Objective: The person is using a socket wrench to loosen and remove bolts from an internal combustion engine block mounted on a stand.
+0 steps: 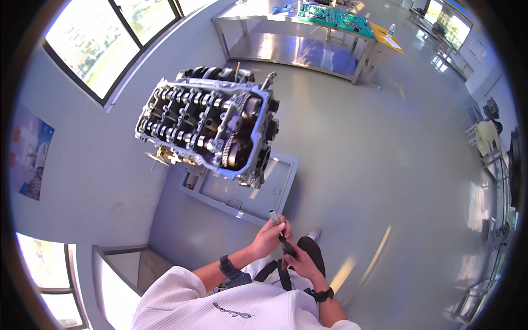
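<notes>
In front of my body I hold a socket wrench with a silver tubular socket (273, 215) at its upper end and a black handle (287, 248). My left hand (267, 237) is closed round the tool just below the socket. Lower and to the right, my right hand (300, 262) grips the black handle. Beyond both hands and to the left stands an engine (203, 124), its top uncovered. Two rows of camshaft lobes (184, 118) and a timing chain (226, 151) show in it. Neither hand touches the engine.
Under the engine is a grey metal tray stand (247, 215) with a small handle. At the back, a metal workbench (258, 48) carries green tool cases (335, 20) and a bottle (391, 31). An open-topped box (113, 275) stands by the wall at lower left.
</notes>
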Motion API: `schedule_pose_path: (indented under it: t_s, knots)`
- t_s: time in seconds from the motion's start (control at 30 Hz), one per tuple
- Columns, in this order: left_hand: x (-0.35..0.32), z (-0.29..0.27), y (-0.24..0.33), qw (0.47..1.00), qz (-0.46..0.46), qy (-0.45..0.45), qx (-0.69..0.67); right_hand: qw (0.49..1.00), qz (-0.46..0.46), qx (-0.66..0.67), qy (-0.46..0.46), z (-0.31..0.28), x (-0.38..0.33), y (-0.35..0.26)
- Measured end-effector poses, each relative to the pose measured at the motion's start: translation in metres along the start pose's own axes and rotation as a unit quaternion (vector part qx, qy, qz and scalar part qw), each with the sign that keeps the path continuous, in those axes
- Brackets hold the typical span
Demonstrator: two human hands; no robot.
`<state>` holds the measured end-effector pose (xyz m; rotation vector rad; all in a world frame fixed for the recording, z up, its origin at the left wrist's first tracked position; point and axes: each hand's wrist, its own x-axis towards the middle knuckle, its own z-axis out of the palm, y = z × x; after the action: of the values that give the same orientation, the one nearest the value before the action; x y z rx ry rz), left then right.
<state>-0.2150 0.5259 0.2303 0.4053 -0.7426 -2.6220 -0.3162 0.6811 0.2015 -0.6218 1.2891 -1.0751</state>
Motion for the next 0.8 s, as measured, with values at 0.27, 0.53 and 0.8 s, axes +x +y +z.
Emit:
schedule_pose_path:
  t_s: [0.27,0.53,0.8]
  knots:
    - [0.186,0.114,-0.007,0.939,0.058,0.23,-0.247,0.934,-0.088,-0.344,0.047,-0.224,0.009,-0.166]
    - [0.352,0.106,0.012,0.93,0.112,0.181,-0.3,0.913,-0.176,-0.364,-0.045,-0.357,0.121,-0.227]
    - [0.565,0.046,0.094,0.936,0.144,0.168,-0.274,0.947,-0.046,-0.317,0.017,-0.453,0.302,-0.34]
